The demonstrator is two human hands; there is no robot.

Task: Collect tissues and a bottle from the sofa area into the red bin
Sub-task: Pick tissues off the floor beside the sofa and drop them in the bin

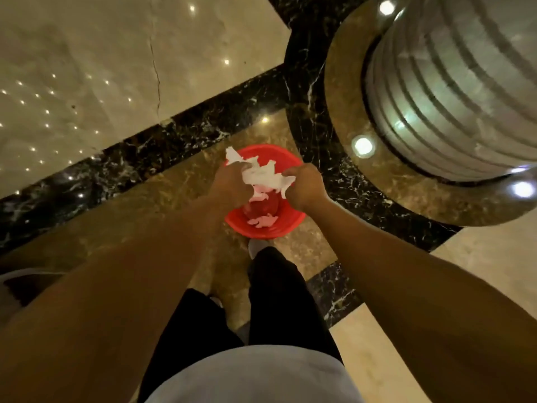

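The red bin (286, 226) stands on the marble floor just in front of my feet. Directly above its opening, both my hands hold crumpled white tissues (261, 173) stretched between them. My left hand (232, 184) grips the left end, and my right hand (305, 184) grips the right end. More pieces of tissue (263, 221) lie inside the bin and look pink in its red light. No bottle can be made out; the bin's bottom is partly hidden by my hands.
A large ribbed round column (453, 91) rises at the right on a circular brown base with floor lights (362, 146). Black marble bands (174, 135) cross the beige floor. My black-trousered legs (273, 289) stand behind the bin.
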